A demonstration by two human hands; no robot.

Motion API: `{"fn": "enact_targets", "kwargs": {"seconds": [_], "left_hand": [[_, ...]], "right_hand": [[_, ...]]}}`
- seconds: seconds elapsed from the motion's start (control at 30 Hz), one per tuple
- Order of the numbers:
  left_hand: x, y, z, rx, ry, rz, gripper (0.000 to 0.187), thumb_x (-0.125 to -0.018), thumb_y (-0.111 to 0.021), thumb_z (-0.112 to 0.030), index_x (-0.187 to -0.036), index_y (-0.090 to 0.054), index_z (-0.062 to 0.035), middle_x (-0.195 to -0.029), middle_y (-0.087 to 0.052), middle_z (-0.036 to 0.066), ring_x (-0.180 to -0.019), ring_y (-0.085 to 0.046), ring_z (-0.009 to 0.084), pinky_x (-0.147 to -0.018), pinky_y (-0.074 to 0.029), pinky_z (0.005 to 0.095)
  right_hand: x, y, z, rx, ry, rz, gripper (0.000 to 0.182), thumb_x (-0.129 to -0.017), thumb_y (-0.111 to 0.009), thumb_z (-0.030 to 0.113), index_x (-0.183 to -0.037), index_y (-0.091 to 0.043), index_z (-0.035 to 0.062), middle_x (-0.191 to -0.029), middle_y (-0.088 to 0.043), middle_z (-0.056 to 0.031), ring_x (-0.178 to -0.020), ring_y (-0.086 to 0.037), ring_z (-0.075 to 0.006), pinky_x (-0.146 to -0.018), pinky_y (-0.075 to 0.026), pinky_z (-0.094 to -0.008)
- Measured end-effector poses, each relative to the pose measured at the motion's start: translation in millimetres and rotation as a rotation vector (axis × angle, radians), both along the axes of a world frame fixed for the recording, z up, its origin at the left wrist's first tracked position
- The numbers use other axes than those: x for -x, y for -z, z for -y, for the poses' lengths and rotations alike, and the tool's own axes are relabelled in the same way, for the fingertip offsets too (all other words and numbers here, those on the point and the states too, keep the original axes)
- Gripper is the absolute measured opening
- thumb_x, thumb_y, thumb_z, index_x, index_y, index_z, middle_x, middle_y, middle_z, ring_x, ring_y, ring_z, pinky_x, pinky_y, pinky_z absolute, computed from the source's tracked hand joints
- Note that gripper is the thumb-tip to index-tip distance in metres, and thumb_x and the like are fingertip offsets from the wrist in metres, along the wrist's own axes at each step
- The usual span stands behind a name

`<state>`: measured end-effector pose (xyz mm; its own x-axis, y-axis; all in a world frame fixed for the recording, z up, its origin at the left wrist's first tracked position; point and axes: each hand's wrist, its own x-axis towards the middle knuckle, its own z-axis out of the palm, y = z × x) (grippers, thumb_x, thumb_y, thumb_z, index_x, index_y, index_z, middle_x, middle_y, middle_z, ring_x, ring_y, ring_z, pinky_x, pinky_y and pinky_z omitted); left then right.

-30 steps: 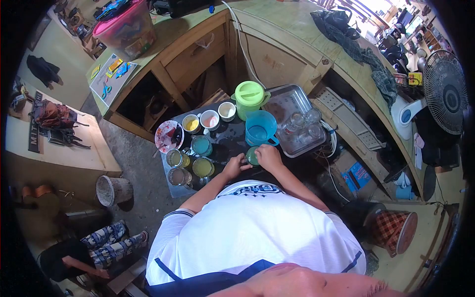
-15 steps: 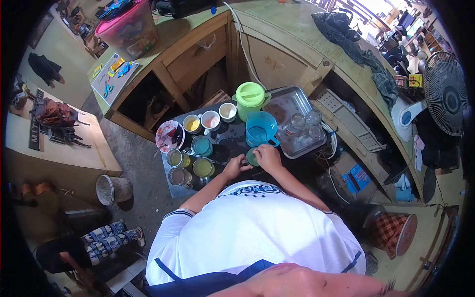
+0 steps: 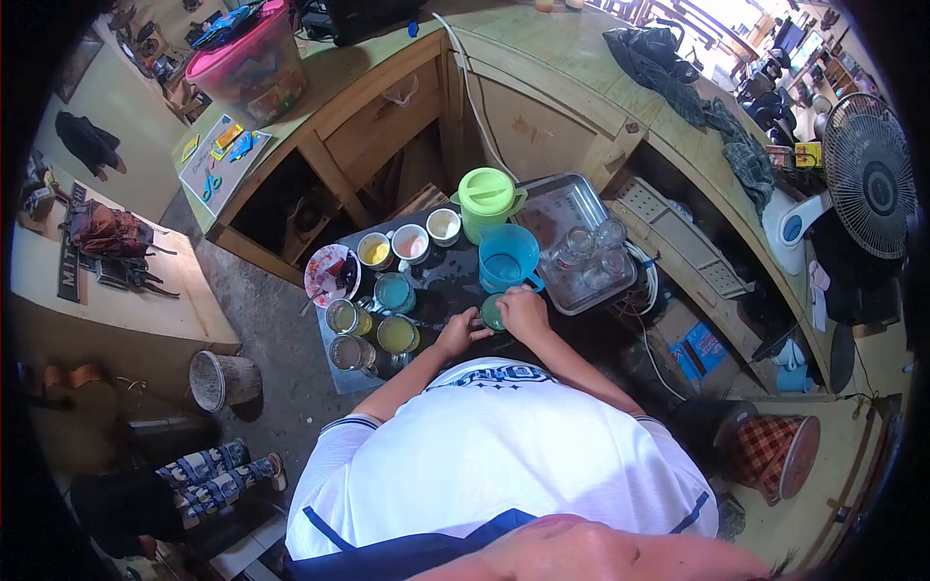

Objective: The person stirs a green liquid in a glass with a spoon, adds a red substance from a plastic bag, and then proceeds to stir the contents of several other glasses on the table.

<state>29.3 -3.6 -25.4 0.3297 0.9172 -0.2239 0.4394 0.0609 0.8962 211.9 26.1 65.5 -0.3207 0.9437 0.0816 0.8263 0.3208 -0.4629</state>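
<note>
A glass mug of green liquid [image 3: 492,312] stands on the dark low table in front of me. My left hand [image 3: 459,334] is closed at the mug's left side, by its handle. Fingers bent together, my right hand [image 3: 523,311] is at the mug's right rim; anything pinched there is hidden. Just behind is a clear blue pitcher [image 3: 509,259], and beyond it a lime-green lidded jug [image 3: 487,198]. To the left are glass mugs of coloured drink, including a blue-green one [image 3: 394,292] and a yellow-green one [image 3: 398,331].
White cups, one with yellow contents [image 3: 375,250], line the table's back beside a plate of dark red pieces [image 3: 332,274]. A metal tray [image 3: 567,198] on the right bears several empty glasses [image 3: 593,247]. A bucket [image 3: 224,379] stands on the left floor; a person's legs [image 3: 218,474] are nearby.
Both hands stay at the green mug, with the right hand's fingers shifted slightly at its rim. The view has tilted a little. At lower left, the other person's arm has moved.
</note>
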Motion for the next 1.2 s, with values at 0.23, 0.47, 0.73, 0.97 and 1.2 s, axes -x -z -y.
{"fn": "enact_targets", "kwargs": {"seconds": [0.23,0.47,0.73,0.97,1.2], "left_hand": [[-1,9,2,-0.119,-0.017,0.104,0.042,-0.077,-0.078,-0.025,-0.094,-0.051,0.001,-0.081,-0.062,0.022,-0.068,-0.057,0.0347,-0.067,-0.046,0.0398],[1,25,1,-0.149,-0.015,0.117,0.042,-0.076,-0.079,-0.025,-0.093,-0.051,0.0017,-0.08,-0.062,0.022,-0.067,-0.057,0.034,-0.066,-0.046,0.0398],[0,8,2,-0.112,-0.022,0.121,0.038,-0.078,-0.078,-0.019,-0.092,-0.051,0.0019,-0.081,-0.063,0.021,-0.068,-0.059,0.0308,-0.066,-0.047,0.04],[-1,-1,2,-0.107,-0.015,0.114,0.034,-0.078,-0.077,-0.015,-0.092,-0.051,0.0025,-0.086,-0.065,0.021,-0.078,-0.065,0.025,-0.07,-0.048,0.0374],[-2,-14,2,-0.074,-0.006,0.035,0.033,-0.079,-0.076,-0.014,-0.094,-0.051,0.0023,-0.089,-0.066,0.02,-0.082,-0.066,0.0211,-0.071,-0.049,0.0368]], "right_hand": [[0,2,2,-0.001,0.029,-0.012,0.014,-0.079,-0.064,0.018,-0.077,-0.072,0.0065,-0.084,-0.067,-0.0103,-0.083,-0.063,-0.0303,-0.071,-0.052,-0.0418],[0,-2,2,0.013,0.019,-0.067,0.015,-0.08,-0.062,0.017,-0.075,-0.071,0.0064,-0.083,-0.067,-0.0099,-0.082,-0.063,-0.0304,-0.069,-0.052,-0.0423],[-1,-1,0,0.094,0.031,-0.122,0.016,-0.081,-0.062,0.019,-0.077,-0.071,0.0061,-0.081,-0.066,-0.0111,-0.079,-0.064,-0.0314,-0.068,-0.052,-0.0437],[0,2,0,-0.004,-0.025,-0.103,0.016,-0.081,-0.062,0.018,-0.079,-0.071,0.0056,-0.085,-0.066,-0.0118,-0.076,-0.065,-0.0338,-0.068,-0.052,-0.0447],[-1,0,-1,-0.055,-0.001,-0.177,0.018,-0.081,-0.061,0.019,-0.078,-0.071,0.0043,-0.083,-0.066,-0.0127,-0.075,-0.065,-0.0342,-0.067,-0.053,-0.0445]]}}
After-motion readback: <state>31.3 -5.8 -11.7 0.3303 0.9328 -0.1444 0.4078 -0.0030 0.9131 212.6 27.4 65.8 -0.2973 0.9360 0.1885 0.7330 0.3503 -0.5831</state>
